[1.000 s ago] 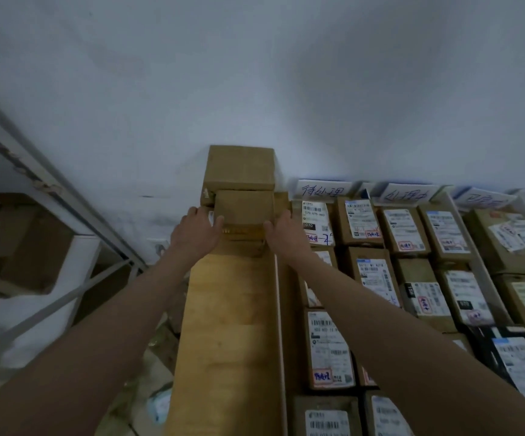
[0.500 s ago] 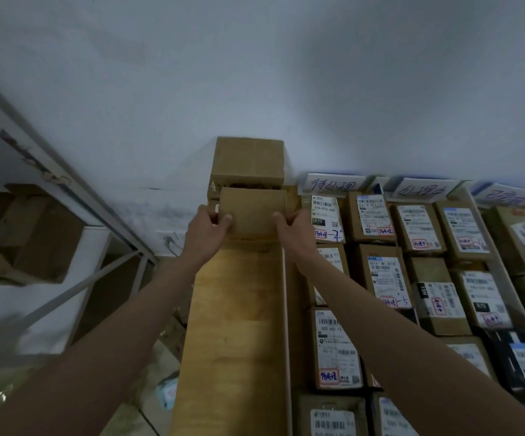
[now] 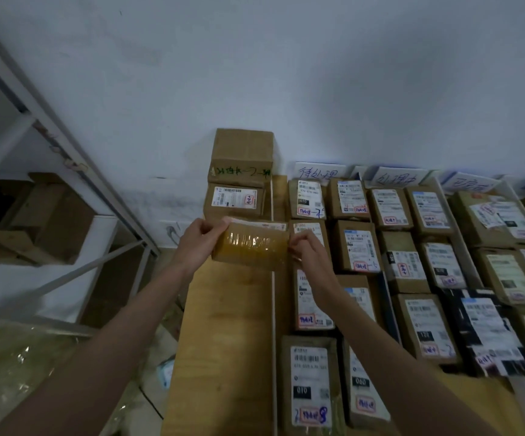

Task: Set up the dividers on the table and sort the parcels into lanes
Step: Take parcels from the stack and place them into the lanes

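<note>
**Small parcel lifted over the left lane**

Head view: both hands hold one small cardboard parcel (image 3: 250, 245) in the air above the far part of the empty lane at the left edge of the table (image 3: 223, 341). The left hand (image 3: 196, 243) grips its left end, with the thumb curled over the top edge. The right hand (image 3: 307, 251) pinches the right end with bent fingers. The parcel is tilted, so its taped brown side faces the camera and the white label turns away, toward the wall.

Behind it, at the far left corner, two parcels (image 3: 237, 177) are stacked against the wall. A thin white divider (image 3: 273, 309) separates this lane from the sorted parcels (image 3: 412, 262) on the right, which lie in rows under paper lane signs (image 3: 318, 173).

The parcel seems light and stiff, because the fingers hold it easily. The glossy tape may be slippery, so I think the bare cardboard ends are the better place to hold it.
</note>
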`<state>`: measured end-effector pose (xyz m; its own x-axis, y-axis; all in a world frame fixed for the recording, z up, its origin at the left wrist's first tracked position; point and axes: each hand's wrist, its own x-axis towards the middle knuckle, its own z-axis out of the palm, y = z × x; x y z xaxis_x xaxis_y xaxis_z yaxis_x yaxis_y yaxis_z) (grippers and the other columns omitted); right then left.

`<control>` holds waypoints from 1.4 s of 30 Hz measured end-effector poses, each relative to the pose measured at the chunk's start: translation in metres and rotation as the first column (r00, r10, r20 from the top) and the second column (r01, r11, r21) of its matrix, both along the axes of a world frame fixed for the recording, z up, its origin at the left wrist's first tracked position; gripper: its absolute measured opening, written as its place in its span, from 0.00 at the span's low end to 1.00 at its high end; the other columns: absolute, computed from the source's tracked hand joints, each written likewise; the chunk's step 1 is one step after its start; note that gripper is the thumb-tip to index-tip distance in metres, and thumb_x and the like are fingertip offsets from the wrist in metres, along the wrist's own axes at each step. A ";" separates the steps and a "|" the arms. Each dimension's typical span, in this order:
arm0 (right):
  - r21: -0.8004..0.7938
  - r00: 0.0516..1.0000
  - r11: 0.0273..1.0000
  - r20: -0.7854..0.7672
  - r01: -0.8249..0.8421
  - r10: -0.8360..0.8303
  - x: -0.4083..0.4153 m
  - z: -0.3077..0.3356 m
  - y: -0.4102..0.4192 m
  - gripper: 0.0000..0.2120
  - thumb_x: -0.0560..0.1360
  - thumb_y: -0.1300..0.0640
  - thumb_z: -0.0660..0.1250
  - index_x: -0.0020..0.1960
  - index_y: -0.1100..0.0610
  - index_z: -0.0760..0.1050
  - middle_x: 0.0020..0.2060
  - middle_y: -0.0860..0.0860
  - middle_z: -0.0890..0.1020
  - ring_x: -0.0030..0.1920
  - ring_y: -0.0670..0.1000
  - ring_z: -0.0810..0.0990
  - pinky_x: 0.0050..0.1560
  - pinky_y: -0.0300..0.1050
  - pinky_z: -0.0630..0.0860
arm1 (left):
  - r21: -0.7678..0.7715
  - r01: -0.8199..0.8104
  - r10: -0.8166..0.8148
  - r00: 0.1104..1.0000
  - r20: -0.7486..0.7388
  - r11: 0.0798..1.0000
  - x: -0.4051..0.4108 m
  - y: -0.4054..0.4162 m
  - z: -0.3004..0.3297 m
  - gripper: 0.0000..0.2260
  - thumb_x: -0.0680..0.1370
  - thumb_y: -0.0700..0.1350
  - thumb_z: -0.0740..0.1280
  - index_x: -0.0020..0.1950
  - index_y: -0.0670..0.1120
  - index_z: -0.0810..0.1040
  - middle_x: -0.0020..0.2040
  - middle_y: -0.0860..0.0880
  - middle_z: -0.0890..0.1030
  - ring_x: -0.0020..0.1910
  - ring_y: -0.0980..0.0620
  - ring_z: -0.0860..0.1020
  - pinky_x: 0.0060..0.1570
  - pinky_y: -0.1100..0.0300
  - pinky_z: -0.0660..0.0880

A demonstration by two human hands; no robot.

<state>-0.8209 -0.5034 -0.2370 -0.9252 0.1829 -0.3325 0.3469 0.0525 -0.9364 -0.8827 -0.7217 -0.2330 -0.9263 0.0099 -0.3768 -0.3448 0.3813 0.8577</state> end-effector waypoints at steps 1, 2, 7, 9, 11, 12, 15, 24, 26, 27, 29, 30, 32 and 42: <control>-0.015 1.000 1.000 0.022 0.002 -0.002 0.009 0.000 0.002 0.06 0.80 0.55 0.59 0.48 0.53 0.74 0.53 0.57 0.80 0.57 0.60 0.79 0.60 0.61 0.77 | 0.015 0.000 0.000 1.000 -0.002 1.000 0.009 0.001 0.001 0.20 0.78 0.63 0.64 0.61 0.50 0.71 0.53 0.54 0.77 0.51 0.55 0.76 0.45 0.61 0.72; -0.026 1.000 1.000 0.031 0.007 -0.006 0.018 0.001 0.004 0.06 0.80 0.53 0.60 0.48 0.52 0.74 0.54 0.58 0.79 0.57 0.60 0.79 0.61 0.64 0.76 | 0.050 0.003 -0.003 1.000 -0.001 0.999 0.018 0.002 0.000 0.20 0.78 0.61 0.65 0.63 0.50 0.72 0.55 0.54 0.76 0.54 0.53 0.76 0.50 0.58 0.74; -0.071 0.999 0.996 0.028 0.045 -0.043 0.059 0.010 0.013 0.12 0.82 0.53 0.63 0.64 0.51 0.68 0.56 0.53 0.78 0.54 0.48 0.81 0.44 0.41 0.82 | 0.122 0.101 -0.098 0.995 -0.031 0.987 0.061 0.002 0.000 0.16 0.81 0.54 0.65 0.67 0.53 0.73 0.61 0.54 0.76 0.61 0.53 0.74 0.60 0.54 0.75; -0.075 0.997 0.996 0.061 0.052 -0.047 0.071 0.015 0.017 0.17 0.82 0.54 0.63 0.69 0.49 0.65 0.57 0.53 0.77 0.51 0.46 0.81 0.39 0.37 0.80 | 0.136 0.129 -0.121 0.991 -0.063 0.982 0.076 0.002 0.003 0.12 0.81 0.51 0.64 0.65 0.55 0.75 0.60 0.55 0.77 0.61 0.54 0.74 0.62 0.53 0.74; -0.062 0.992 0.998 0.126 0.014 -0.006 0.080 0.021 0.021 0.21 0.81 0.53 0.64 0.73 0.52 0.65 0.58 0.53 0.78 0.51 0.47 0.81 0.42 0.40 0.80 | 0.136 0.147 -0.137 0.987 -0.082 0.980 0.086 0.003 0.009 0.12 0.81 0.49 0.64 0.64 0.57 0.75 0.60 0.56 0.77 0.61 0.56 0.74 0.63 0.53 0.74; -0.061 0.988 0.998 0.152 -0.029 0.038 0.084 0.026 0.022 0.21 0.81 0.53 0.65 0.72 0.54 0.67 0.57 0.52 0.80 0.51 0.47 0.82 0.44 0.41 0.81 | 0.124 0.160 -0.150 0.985 -0.090 0.979 0.089 0.004 0.011 0.12 0.81 0.49 0.64 0.65 0.57 0.76 0.60 0.55 0.78 0.61 0.56 0.74 0.63 0.54 0.73; -0.046 0.962 0.981 0.195 -0.186 0.192 0.099 0.035 0.027 0.16 0.80 0.54 0.67 0.66 0.55 0.73 0.50 0.50 0.86 0.50 0.48 0.85 0.49 0.43 0.82 | 0.099 0.212 -0.198 0.971 -0.137 0.972 0.097 0.008 0.023 0.13 0.82 0.47 0.64 0.66 0.55 0.77 0.60 0.55 0.79 0.61 0.57 0.75 0.61 0.57 0.73; 0.248 0.945 0.927 0.240 -0.282 0.223 0.128 0.047 0.031 0.09 0.80 0.55 0.67 0.56 0.59 0.79 0.51 0.51 0.85 0.49 0.49 0.85 0.51 0.45 0.83 | -0.044 0.297 -0.299 0.924 -0.238 0.954 0.105 0.033 0.039 0.14 0.82 0.46 0.63 0.67 0.51 0.77 0.60 0.56 0.78 0.60 0.56 0.76 0.52 0.66 0.72; 0.301 0.959 0.925 0.231 -0.232 0.165 0.133 0.047 0.033 0.08 0.80 0.55 0.67 0.55 0.58 0.79 0.50 0.52 0.85 0.48 0.49 0.85 0.50 0.45 0.83 | -0.184 0.274 -0.318 0.906 -0.280 0.944 0.106 0.040 0.037 0.16 0.82 0.49 0.62 0.70 0.49 0.75 0.62 0.55 0.76 0.62 0.55 0.73 0.56 0.65 0.69; 0.313 0.966 0.929 0.222 -0.199 0.132 0.136 0.046 0.036 0.08 0.80 0.54 0.67 0.55 0.58 0.79 0.50 0.52 0.85 0.47 0.49 0.85 0.50 0.45 0.83 | -0.242 0.266 -0.332 0.896 -0.296 0.933 0.106 0.041 0.035 0.18 0.82 0.52 0.61 0.70 0.49 0.74 0.63 0.55 0.76 0.63 0.54 0.73 0.59 0.62 0.69; 0.367 0.975 0.918 0.206 -0.151 0.078 0.143 0.046 0.043 0.10 0.80 0.52 0.66 0.56 0.58 0.79 0.50 0.51 0.85 0.46 0.48 0.84 0.46 0.42 0.81 | -0.363 0.273 -0.392 0.865 -0.314 0.891 0.109 0.043 0.031 0.21 0.80 0.58 0.58 0.69 0.50 0.74 0.66 0.52 0.76 0.65 0.51 0.74 0.63 0.54 0.72; 0.405 0.978 0.905 0.200 -0.134 0.055 0.147 0.046 0.047 0.11 0.80 0.51 0.65 0.55 0.58 0.80 0.48 0.51 0.84 0.46 0.49 0.83 0.45 0.41 0.80 | -0.439 0.275 -0.433 0.845 -0.315 0.855 0.113 0.045 0.029 0.21 0.81 0.58 0.57 0.70 0.50 0.73 0.68 0.50 0.75 0.66 0.49 0.73 0.64 0.51 0.72; 0.454 0.981 0.887 0.195 -0.090 0.000 0.155 0.044 0.058 0.11 0.81 0.50 0.64 0.49 0.56 0.80 0.43 0.49 0.83 0.43 0.48 0.82 0.42 0.39 0.76 | -0.593 0.262 -0.515 0.801 -0.306 0.761 0.123 0.049 0.023 0.20 0.82 0.55 0.58 0.71 0.47 0.72 0.69 0.47 0.74 0.66 0.46 0.73 0.64 0.51 0.71; 0.462 0.958 0.878 0.174 0.124 -0.227 0.204 0.034 0.116 0.13 0.81 0.50 0.64 0.49 0.59 0.79 0.43 0.53 0.85 0.43 0.50 0.85 0.48 0.48 0.83 | -0.767 0.306 -0.718 0.640 -0.273 0.564 0.175 0.100 -0.012 0.17 0.82 0.52 0.59 0.64 0.44 0.75 0.61 0.44 0.78 0.58 0.45 0.77 0.60 0.51 0.72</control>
